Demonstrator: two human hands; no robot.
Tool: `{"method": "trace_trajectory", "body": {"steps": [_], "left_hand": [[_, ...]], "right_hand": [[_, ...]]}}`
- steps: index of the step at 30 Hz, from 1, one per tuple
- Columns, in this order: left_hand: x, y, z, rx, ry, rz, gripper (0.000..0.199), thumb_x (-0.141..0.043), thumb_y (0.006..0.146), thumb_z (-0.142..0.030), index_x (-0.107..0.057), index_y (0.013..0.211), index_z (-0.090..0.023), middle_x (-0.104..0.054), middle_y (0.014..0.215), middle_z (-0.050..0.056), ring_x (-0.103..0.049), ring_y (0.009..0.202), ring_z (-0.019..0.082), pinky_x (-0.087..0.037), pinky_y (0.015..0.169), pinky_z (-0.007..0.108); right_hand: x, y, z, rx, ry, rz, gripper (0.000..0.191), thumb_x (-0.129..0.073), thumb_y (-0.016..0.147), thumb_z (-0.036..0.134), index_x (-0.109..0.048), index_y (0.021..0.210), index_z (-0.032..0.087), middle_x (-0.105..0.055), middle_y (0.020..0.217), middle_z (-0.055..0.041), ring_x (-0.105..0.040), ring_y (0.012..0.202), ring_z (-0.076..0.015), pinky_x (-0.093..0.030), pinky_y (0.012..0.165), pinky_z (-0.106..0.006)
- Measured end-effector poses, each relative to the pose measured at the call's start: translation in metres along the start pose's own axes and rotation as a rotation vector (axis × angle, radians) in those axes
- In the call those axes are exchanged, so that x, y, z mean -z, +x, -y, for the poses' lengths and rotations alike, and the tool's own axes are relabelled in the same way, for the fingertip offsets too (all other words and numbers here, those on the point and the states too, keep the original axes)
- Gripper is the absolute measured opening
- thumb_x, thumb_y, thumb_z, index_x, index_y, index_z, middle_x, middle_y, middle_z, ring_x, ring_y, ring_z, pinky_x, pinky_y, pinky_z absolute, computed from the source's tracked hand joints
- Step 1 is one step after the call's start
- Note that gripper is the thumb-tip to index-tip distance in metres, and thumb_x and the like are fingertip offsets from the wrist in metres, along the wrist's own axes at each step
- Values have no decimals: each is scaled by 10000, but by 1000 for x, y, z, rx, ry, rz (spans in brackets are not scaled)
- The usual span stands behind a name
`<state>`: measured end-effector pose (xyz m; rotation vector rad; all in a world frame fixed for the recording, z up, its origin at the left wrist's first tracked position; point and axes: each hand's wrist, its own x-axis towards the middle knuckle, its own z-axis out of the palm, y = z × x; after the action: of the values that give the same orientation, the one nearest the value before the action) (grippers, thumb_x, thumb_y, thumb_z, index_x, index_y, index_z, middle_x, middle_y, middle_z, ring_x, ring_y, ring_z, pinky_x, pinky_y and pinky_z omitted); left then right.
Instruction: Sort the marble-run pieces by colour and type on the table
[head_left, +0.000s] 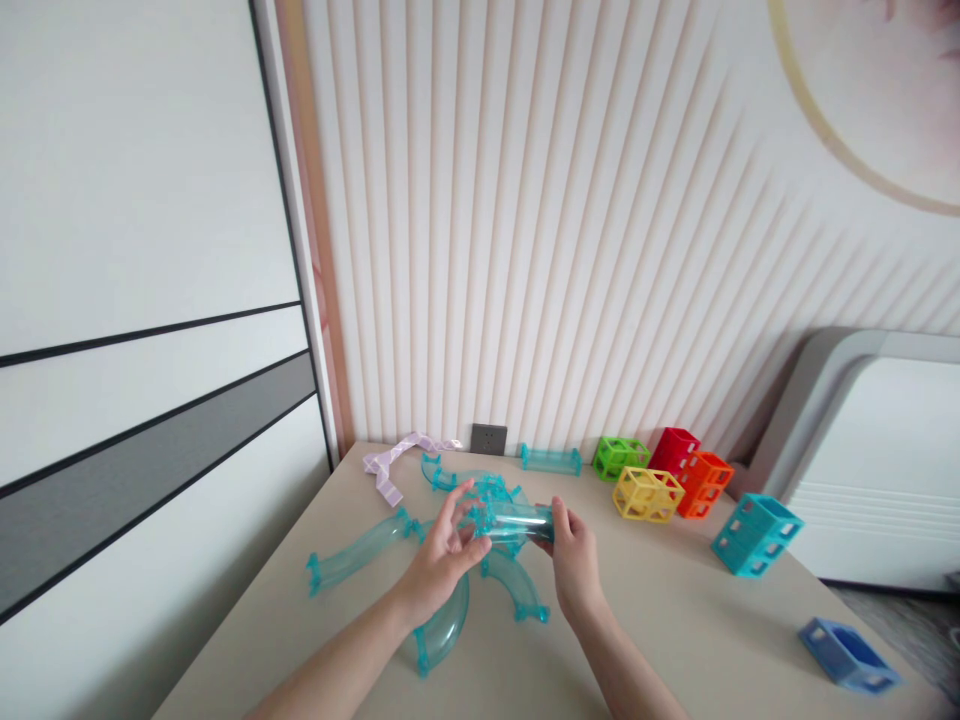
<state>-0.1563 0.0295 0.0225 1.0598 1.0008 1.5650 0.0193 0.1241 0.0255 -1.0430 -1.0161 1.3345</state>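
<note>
A translucent teal toy tube (519, 522) is held level between my two hands, above the table. My left hand (442, 560) has its thumb and fingers round the left end, where a joint is partly hidden by the fingers. My right hand (574, 562) grips the right end, thumb on top. Under and around the hands lie more teal tubes: a curved tube (517, 585) in front, a larger curved tube (448, 625) beneath my left forearm, and a long tube (360, 553) to the left. Another pile behind the hands is partly covered.
On the beige table (660, 620), a straight teal tube (551, 460) lies by the wall socket (489, 439). A lilac jointed strip (384, 463) is at back left. Green (621, 458), yellow (646, 495), red (673, 450), orange (703, 483), teal (756, 535) and blue (849, 655) lattice blocks stand right.
</note>
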Motion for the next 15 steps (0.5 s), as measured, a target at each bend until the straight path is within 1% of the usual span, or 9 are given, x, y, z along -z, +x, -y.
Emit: {"method": "trace_trajectory", "body": {"steps": [3,5,8,12,15], "left_hand": [[3,3,4,-34,97,5,697,-767,832,-425,-475,1450,-290,-520,1487,109,-552,1305,290,-444,1092,420],[5,3,5,-35,144,17,669,-744,848,-447,-507,1445,-260,-595,1407,118,-598,1236,294,-455,1079,434],[5,2,3,-29,150,61,712,-731,854,-477,-486,1477,-232,-666,1301,136,-615,1195,296,-478,1047,432],[3,0,1,-38,105,124,724,-747,844,-475,-485,1477,-241,-642,1354,146,-629,1178,286,-495,1024,409],[3,0,-1,-45,111,120,680,-727,864,-467,-503,1462,-234,-655,1343,144,-627,1203,294,-481,1053,427]], "right_hand": [[0,0,-1,7,-17,16,656,-731,659,761,-742,783,117,-737,679,-67,-699,601,-208,-632,568,-318],[1,1,-1,19,-42,23,660,-725,662,764,-739,778,115,-725,656,-60,-696,578,-209,-627,547,-322],[2,2,-1,44,-87,10,670,-713,664,773,-733,781,113,-709,627,-53,-690,546,-208,-611,509,-312],[2,2,2,82,-147,-15,646,-697,682,773,-711,762,132,-696,606,-50,-687,547,-213,-600,487,-299],[1,-1,4,103,-155,7,620,-660,714,785,-665,729,165,-657,593,-26,-678,551,-207,-598,483,-295]]}}
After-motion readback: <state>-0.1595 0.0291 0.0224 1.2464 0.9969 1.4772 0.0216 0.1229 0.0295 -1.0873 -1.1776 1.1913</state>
